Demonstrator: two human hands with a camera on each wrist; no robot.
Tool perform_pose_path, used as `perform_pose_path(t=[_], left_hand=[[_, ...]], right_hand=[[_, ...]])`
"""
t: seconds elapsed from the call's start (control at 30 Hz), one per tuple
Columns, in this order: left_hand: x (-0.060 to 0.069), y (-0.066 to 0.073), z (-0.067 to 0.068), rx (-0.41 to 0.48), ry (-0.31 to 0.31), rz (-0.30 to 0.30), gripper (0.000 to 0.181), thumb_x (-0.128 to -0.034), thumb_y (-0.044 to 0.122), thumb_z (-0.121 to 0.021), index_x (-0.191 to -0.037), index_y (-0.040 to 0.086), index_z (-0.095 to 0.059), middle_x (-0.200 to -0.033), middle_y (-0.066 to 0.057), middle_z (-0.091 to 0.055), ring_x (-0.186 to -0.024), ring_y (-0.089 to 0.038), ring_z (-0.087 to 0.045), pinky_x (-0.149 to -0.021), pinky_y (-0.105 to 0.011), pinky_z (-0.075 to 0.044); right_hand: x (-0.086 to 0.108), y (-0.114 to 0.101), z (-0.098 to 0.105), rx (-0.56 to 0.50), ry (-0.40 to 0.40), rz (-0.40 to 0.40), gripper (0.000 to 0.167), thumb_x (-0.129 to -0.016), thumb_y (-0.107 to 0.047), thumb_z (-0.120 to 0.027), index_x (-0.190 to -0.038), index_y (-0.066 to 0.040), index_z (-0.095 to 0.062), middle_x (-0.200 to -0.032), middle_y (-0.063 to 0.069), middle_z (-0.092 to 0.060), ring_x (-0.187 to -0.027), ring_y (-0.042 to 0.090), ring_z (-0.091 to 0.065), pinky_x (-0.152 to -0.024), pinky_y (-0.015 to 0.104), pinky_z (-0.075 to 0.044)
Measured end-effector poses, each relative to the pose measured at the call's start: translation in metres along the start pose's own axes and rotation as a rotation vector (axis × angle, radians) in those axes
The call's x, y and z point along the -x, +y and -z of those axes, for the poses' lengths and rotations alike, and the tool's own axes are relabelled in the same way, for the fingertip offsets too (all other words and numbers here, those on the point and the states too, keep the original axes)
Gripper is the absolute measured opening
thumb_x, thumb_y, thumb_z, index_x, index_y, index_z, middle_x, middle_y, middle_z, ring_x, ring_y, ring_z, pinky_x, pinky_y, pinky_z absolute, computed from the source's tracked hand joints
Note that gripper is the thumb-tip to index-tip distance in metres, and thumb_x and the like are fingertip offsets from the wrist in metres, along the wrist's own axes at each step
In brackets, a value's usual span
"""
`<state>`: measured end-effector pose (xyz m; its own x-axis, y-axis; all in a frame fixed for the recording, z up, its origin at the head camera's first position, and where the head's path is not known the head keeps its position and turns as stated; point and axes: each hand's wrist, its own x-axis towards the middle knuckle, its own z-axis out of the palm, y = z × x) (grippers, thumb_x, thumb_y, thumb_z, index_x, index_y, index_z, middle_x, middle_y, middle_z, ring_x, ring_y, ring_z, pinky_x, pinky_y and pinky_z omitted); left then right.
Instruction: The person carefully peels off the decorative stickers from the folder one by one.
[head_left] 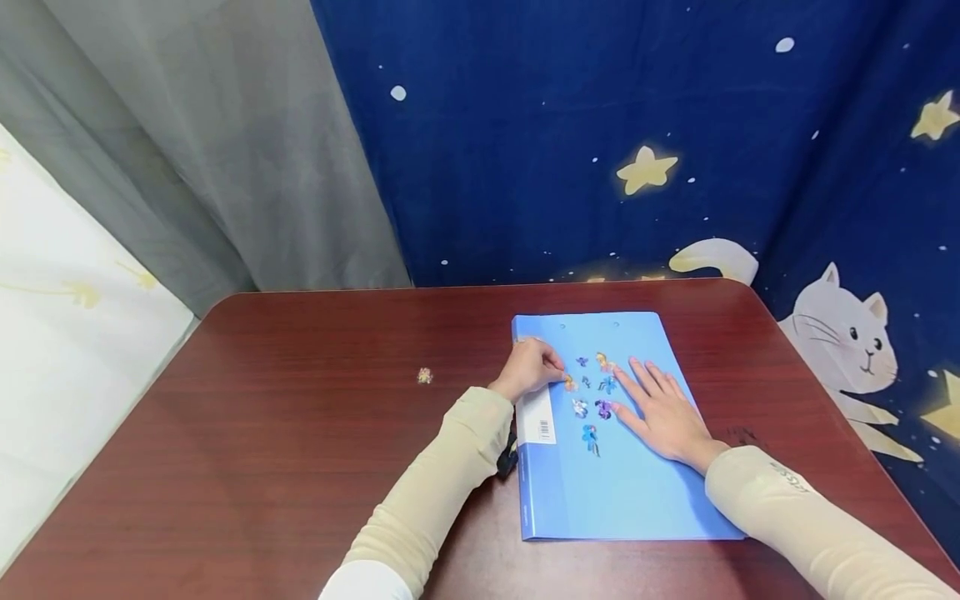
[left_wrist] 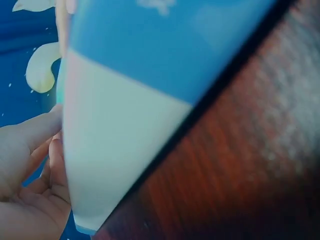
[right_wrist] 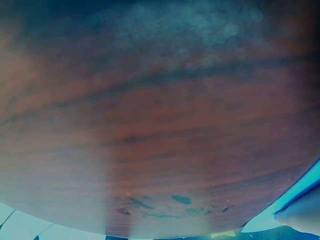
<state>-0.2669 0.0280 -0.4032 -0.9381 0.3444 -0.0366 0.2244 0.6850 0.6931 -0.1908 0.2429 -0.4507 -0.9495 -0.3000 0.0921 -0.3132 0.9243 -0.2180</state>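
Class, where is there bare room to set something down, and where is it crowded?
Bare: the table, from its left edge to the small speckled piece; the folder, below the lowest blue sticker. Crowded: the folder's upper middle, where stickers cluster between the left hand and right hand.

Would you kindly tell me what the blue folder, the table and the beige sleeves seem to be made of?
The blue folder looks like smooth plastic, judging by its even, faintly shiny surface. The table shows streaky reddish-brown grain and glossy reflections: varnished wood, or possibly laminate. The beige sleeves look like soft, matt fabric, given their wrinkles.
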Motion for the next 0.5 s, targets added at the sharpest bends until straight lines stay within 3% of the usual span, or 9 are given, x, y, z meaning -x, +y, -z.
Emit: perform_pose_path(t=[0.5], left_hand=[[0.0011,0.0027,-0.0077,-0.109,0.005,-0.073,0.007,-0.0751,0.013,-0.071,-0.077,0.007,-0.071,-0.072,0.001,-0.064,-0.069,-0.009,-0.052,-0.058,-0.015,-0.043]], right_hand=[[-0.0012,-0.0002,0.0015,-0.007,-0.01,-0.009,0.066,-0.088,-0.049,-0.04,-0.14,-0.01,-0.025,-0.143,0.019,-0.017,-0.13,0.038,-0.009,-0.1,0.055,-0.007]])
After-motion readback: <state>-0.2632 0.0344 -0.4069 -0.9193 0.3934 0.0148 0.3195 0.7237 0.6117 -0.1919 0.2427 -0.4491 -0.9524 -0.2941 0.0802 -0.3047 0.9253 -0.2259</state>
